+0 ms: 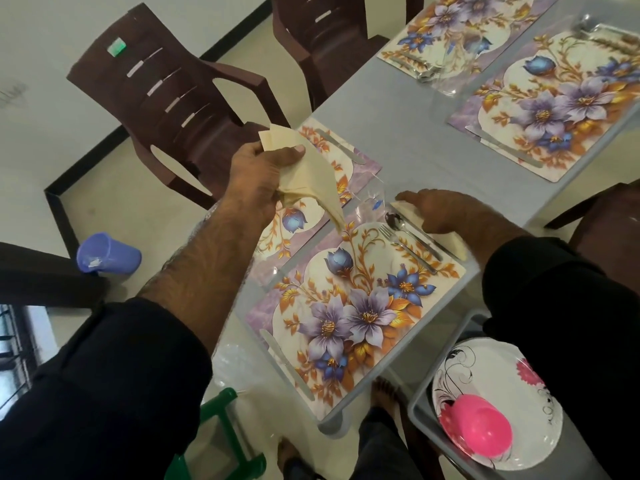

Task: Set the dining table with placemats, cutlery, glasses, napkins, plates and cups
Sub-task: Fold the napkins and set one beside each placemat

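Fingers (277, 157) round cream napkins (311, 178), left hand (256, 178).

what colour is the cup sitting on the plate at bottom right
Bright pink cup, on the white plate; head view shows it.

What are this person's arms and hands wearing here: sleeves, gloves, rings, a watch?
Both arms wear dark, near-black sleeves pushed up, which leave the forearms bare. The left hand and right hand are bare: no gloves, and no ring, watch or bracelet shows. The sleeves look plain, with no visible markings.
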### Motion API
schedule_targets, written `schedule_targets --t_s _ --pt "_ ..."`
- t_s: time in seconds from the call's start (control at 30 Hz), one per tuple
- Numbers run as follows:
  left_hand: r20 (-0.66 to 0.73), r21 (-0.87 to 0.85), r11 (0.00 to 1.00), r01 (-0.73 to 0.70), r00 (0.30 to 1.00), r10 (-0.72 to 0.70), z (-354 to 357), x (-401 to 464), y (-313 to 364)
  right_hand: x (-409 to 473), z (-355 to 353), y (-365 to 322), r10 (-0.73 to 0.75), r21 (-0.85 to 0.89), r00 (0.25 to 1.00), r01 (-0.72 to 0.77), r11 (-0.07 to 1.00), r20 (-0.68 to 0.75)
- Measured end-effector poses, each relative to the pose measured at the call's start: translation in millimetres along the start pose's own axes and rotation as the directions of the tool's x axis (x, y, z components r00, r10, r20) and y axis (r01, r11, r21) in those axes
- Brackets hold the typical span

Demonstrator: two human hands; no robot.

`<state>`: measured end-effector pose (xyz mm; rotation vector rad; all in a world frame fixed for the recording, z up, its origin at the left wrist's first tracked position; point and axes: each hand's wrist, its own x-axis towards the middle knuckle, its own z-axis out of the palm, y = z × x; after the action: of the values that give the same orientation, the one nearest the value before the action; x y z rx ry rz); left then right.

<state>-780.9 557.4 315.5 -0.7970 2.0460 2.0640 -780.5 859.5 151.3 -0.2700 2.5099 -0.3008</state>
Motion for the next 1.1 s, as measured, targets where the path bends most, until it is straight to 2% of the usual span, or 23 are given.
schedule_targets --t_s 0.07,0.2,0.33,0.57,0.67,0.73,0.8,0.87,0.9,0.97,1.03,1.1 --pt "0.003 0.006 1.000 -0.005 1.000 0.005 2 0 0 -4 3 11 0.013 -0.026 0.998 -0.014 1.000 -0.056" --pt "0.002 -0.015 1.000 0.001 1.000 -0.001 10 -2 6 -13 21 26 0.007 -0.136 0.999 -0.012 0.991 -0.036" --pt "0.033 -0.040 0.999 0.003 0.999 -0.001 17 -7 7 -17 29 35 0.013 -0.071 0.999 -0.016 0.997 -0.044" --pt "0.066 -0.032 0.999 0.006 0.998 -0.004 16 -21 7 -32 41 41 -0.017 -0.084 0.998 0.012 0.996 -0.059" --pt "0.082 -0.028 1.000 -0.003 0.997 0.006 13 -31 9 -47 41 39 0.034 0.019 0.991 -0.031 0.999 -0.128" --pt "0.109 -0.018 1.000 -0.015 0.994 0.017 6 -40 9 -58 33 27 0.105 0.162 0.961 -0.065 0.985 -0.257" --pt "0.182 -0.012 0.999 -0.032 0.983 0.033 -6 -49 7 -72 23 4 0.160 0.331 0.892 -0.013 0.944 -0.422" --pt "0.290 -0.029 0.999 -0.029 0.956 0.036 -21 -60 5 -88 14 -32 0.224 0.534 0.823 0.110 0.839 -0.522" --pt "0.336 -0.037 0.999 -0.015 0.942 0.027 -29 -67 5 -97 8 -53 0.253 0.641 0.815 0.178 0.747 -0.522" --pt "0.402 -0.047 0.999 0.023 0.916 -0.002 -49 -77 3 -114 -4 -99 0.263 0.843 0.865 0.276 0.461 -0.427" --pt "0.447 -0.074 0.994 0.076 0.894 -0.035 -71 -85 1 -130 -18 -144 0.189 0.952 0.940 0.254 0.174 -0.285" --pt "0.445 -0.104 0.988 0.116 0.893 -0.058 -96 -91 -3 -139 -28 -184 0.107 0.981 0.975 0.195 0.028 -0.196"
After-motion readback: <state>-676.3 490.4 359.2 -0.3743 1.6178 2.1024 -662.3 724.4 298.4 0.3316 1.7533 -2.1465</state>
